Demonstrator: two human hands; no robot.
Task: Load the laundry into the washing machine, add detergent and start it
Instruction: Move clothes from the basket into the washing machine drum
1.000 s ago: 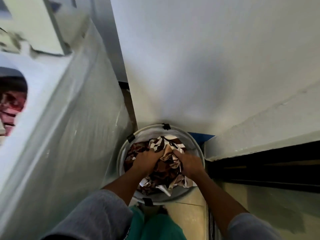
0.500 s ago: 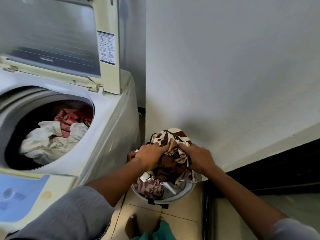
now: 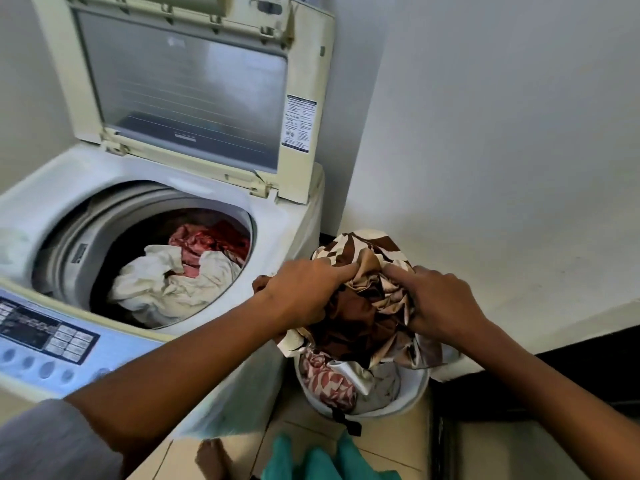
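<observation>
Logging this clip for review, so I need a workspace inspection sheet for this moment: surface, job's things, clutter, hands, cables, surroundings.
Surface: tiled floor under the basket.
Job's things: washing machine, lid up, white and red laundry inside; brown patterned cloth held over basket; detergent not seen.
Clutter: nothing seen.
Hands: left hand and right hand both grip the cloth.
Cables: nothing seen.
Surroundings: white wall behind.

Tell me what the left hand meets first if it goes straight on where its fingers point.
The brown patterned cloth that the left hand grips; just past it, probably the right hand, though depth is unclear.
</observation>
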